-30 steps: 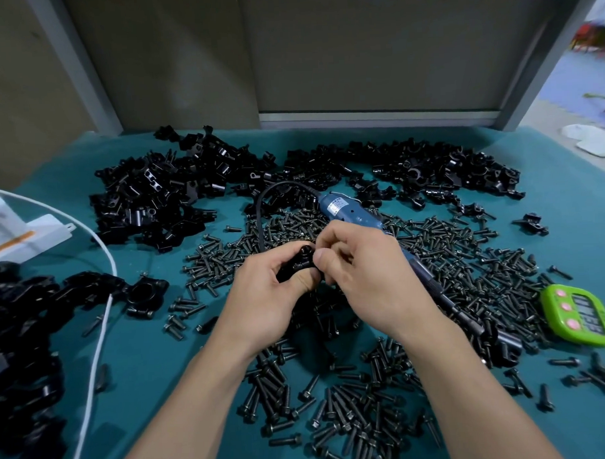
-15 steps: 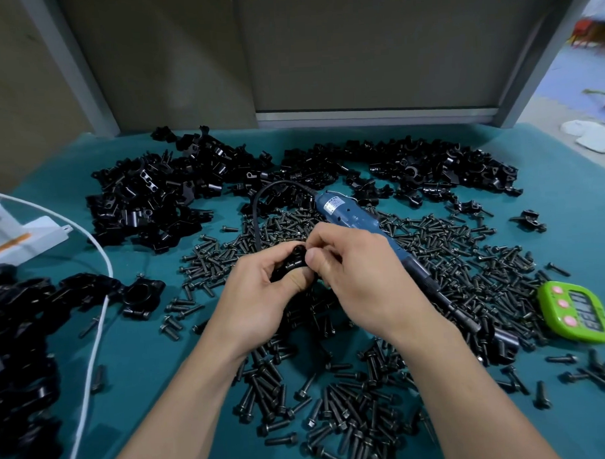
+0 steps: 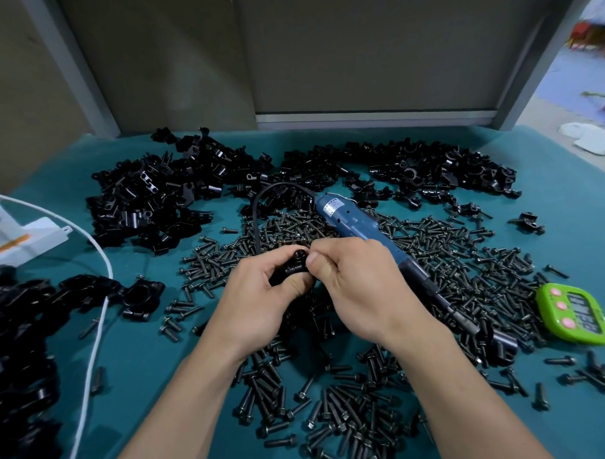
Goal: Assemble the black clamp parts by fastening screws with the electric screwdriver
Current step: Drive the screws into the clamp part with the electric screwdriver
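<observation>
My left hand (image 3: 262, 299) grips a black clamp part (image 3: 292, 268) above the middle of the teal table. Right beside it, my right hand (image 3: 358, 289) pinches at the top of that part with thumb and forefinger, where a screw head (image 3: 299, 254) shows. What the right fingertips hold is hidden. The blue electric screwdriver (image 3: 359, 227) lies on the loose screws behind my right hand, its bit (image 3: 469, 326) pointing right, and neither hand holds it.
Heaps of black clamp parts (image 3: 149, 203) lie along the back, more at the left edge (image 3: 10, 342). Several loose screws (image 3: 335, 417) cover the centre. A green timer (image 3: 573, 314) sits right, a white cable (image 3: 92, 339) and white box (image 3: 16, 236) left.
Both hands have shifted slightly away from me with the clamp part. The right fingertips have moved at the part's top. The screwdriver lies where it was.
</observation>
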`<state>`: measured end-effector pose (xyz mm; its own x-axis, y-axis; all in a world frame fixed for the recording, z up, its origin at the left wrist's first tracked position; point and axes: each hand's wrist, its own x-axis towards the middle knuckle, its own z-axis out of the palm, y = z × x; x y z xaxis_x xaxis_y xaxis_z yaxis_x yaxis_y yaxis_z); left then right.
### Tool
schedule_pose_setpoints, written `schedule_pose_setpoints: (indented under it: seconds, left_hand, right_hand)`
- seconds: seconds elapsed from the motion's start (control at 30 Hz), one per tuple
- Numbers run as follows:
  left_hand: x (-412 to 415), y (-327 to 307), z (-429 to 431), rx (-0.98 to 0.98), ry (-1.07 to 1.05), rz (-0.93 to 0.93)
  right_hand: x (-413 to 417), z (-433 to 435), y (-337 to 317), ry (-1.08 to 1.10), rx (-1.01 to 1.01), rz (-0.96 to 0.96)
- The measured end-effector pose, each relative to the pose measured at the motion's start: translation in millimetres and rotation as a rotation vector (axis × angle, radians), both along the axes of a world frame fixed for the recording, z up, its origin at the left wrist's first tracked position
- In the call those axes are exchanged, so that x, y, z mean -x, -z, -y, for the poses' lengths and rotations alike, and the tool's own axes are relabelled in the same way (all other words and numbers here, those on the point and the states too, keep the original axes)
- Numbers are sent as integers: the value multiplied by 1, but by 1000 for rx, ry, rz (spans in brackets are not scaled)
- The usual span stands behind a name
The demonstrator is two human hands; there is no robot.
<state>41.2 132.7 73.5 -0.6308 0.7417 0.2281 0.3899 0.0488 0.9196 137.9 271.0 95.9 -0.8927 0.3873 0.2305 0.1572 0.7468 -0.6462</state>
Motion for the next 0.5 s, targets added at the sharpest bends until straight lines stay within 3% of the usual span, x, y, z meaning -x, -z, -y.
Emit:
schedule_pose_setpoints:
  seconds: [0.17,0.23,0.3,0.4,0.5]
  left_hand:
    - [1,2,-1,34,-60,-67]
    - [1,3,-2,47,-102,-37]
    - [4,7,-1,53,-147,29]
    - [4,7,-1,55,-178,84]
    - [2,5,-3,39,-173,109]
  right_hand:
    - [2,7,0,61,151,43]
    - [-3,2,-7,168,90,-60]
    - [-10,-15,-15,352,-95,-81]
    - [-17,-33,-14,509,-363,333]
    - [-7,-30,-1,534,-317,410]
